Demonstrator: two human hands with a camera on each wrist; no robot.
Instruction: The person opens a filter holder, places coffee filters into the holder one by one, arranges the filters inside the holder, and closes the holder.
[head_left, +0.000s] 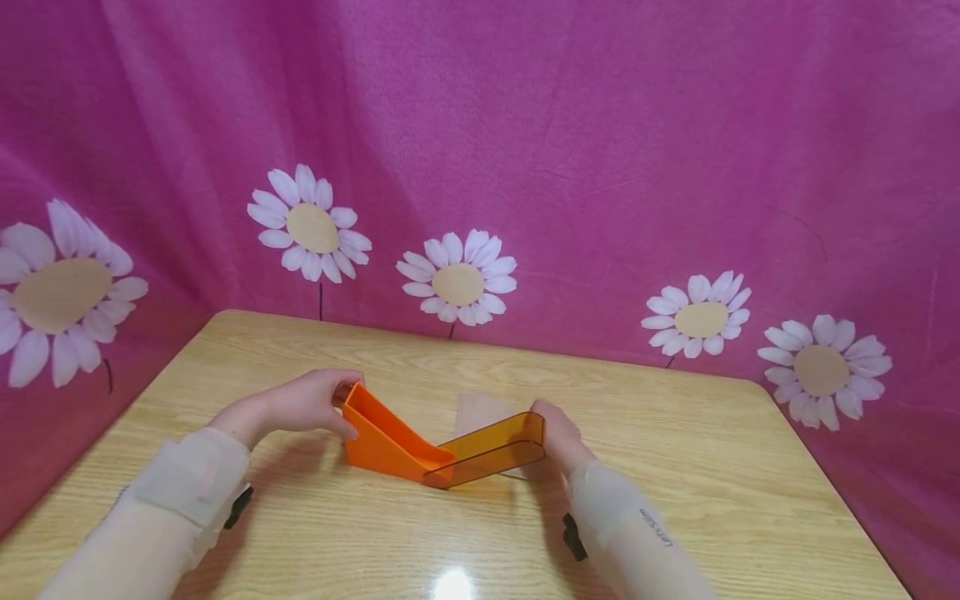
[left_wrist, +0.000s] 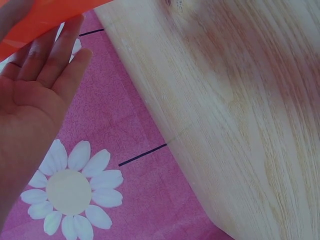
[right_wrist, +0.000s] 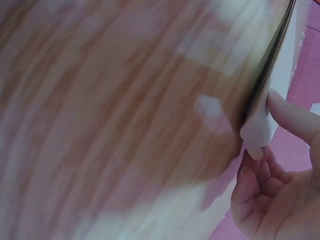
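Note:
An orange plastic holder (head_left: 386,446) with a sloping top edge is in the middle of the head view. Its low right end meets a see-through amber cover (head_left: 491,457) that angles up to the right. My left hand (head_left: 303,404) grips the tall left end of the holder. In the left wrist view, fingers of this left hand (left_wrist: 37,82) lie along the orange plastic (left_wrist: 50,20). My right hand (head_left: 561,435) holds the rounded far end of the cover. The right wrist view shows the right hand (right_wrist: 280,192) with thumb and fingers at a thin edge.
A pale, see-through sheet or patch (head_left: 480,408) shows on the wooden table (head_left: 360,542) behind the cover; what it is, I cannot tell. A magenta cloth (head_left: 570,167) printed with white flowers hangs along the table's back and sides.

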